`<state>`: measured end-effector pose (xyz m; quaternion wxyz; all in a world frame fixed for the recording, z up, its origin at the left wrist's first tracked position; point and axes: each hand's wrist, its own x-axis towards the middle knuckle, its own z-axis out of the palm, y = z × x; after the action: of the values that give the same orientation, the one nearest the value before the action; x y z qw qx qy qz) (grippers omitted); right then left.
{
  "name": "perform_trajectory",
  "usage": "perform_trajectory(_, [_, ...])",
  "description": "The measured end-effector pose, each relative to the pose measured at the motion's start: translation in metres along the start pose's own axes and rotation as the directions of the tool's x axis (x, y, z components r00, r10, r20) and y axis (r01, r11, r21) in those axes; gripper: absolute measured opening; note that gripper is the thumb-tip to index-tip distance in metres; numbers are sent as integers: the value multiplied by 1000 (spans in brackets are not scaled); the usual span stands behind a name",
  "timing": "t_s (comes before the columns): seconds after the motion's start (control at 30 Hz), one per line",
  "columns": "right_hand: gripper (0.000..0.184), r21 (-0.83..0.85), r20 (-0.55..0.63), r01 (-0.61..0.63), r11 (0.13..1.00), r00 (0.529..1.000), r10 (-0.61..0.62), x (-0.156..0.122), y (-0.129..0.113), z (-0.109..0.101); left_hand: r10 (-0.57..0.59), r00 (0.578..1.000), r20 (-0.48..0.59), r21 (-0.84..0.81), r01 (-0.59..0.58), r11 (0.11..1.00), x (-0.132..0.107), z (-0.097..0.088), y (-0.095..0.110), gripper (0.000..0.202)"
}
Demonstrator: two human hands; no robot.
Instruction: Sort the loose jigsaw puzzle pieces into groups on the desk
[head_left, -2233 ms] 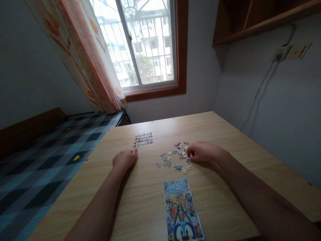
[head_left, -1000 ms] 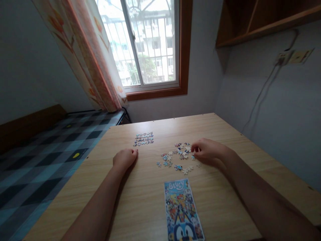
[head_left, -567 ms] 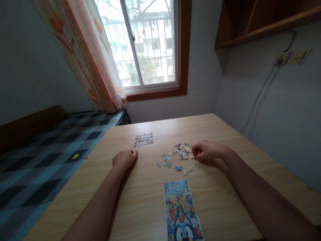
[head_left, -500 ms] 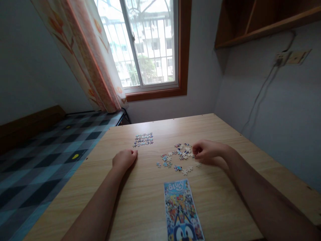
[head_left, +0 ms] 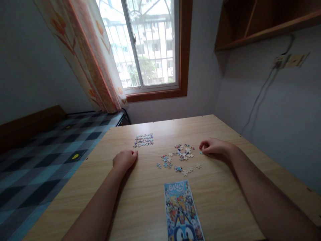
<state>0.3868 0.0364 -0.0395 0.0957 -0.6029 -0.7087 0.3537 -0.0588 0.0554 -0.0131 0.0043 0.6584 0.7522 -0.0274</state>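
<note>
My right hand (head_left: 213, 146) is closed in a pinch on a small light-blue puzzle piece (head_left: 201, 152), just right of the loose pile. That pile of jigsaw pieces (head_left: 184, 153) lies scattered mid-table, some pale backs up, others with coloured print showing. On the left, my left hand (head_left: 124, 158) rests on the table with its fingers curled in; whether anything is inside is hidden. Just beyond it, several puzzle pieces (head_left: 144, 140) are laid out in neat rows. A printed Bluey picture sheet (head_left: 183, 211) lies flat near the front edge.
Everything lies on a light wooden table (head_left: 140, 194). Left of it is a bed with a checked cover (head_left: 50, 160). Behind are a curtain (head_left: 87, 60) and a barred window (head_left: 150, 47). A shelf (head_left: 265, 36) and a plugged-in cable (head_left: 260, 87) are on the right wall.
My right hand has shifted right, away from the pile, and a light-blue piece now shows at its fingertips. The left hand stays where it was.
</note>
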Motion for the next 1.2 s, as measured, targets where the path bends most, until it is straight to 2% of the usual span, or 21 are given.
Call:
perform_trajectory(0.07, [41, -83, -125, -11, 996, 992, 0, 1, -3, 0, -4, 1000, 2, 6, 4, 1000, 0, 0, 0, 52])
perform_trajectory(0.17, [35, -195, -289, 10, 981, 955, -67, 3, -14, 4, -8, 1000, 4, 10, 8, 1000, 1, 1, -1, 53])
perform_trajectory(0.3, [28, -281, -362, 53, 958, 919, -157, 5, -32, 16, -2, 1000, -3, 8, 2, 1000, 3, 3, -2, 54])
perform_trajectory(0.4, [28, -332, -366, 72, 941, 909, -198, 7, -39, 24, -1, 1000, -5, 0, 1, 1000, 3, 4, -3, 54])
perform_trajectory(0.53, [26, -387, -312, 123, 914, 915, -255, 10, -36, 27, -1, 1000, -1, -6, 1, 1000, 3, 3, -3, 52])
perform_trajectory(0.7, [23, -405, -301, 126, 906, 917, -262, 12, -32, 27, -4, 1000, -4, -5, 4, 1000, 4, 4, -2, 52])
perform_trajectory(0.8, [26, -404, -333, 150, 902, 895, -298, 12, -35, 29, -7, 1000, -7, -4, 7, 1000, 3, 3, -2, 52])
perform_trajectory(0.93, [28, -384, -345, 259, 886, 850, -398, 10, -41, 34, 2, 1000, -3, -11, -2, 1000, 2, 2, -1, 53])
perform_trajectory(1.07, [26, -404, -272, 317, 858, 854, -443, 10, -43, 36, 0, 1000, -7, -8, -1, 1000, 2, 3, -2, 52])
perform_trajectory(1.2, [21, -408, -272, 316, 857, 854, -444, 14, -39, 37, 0, 1000, -6, -6, 0, 1000, 1, 2, -1, 52])
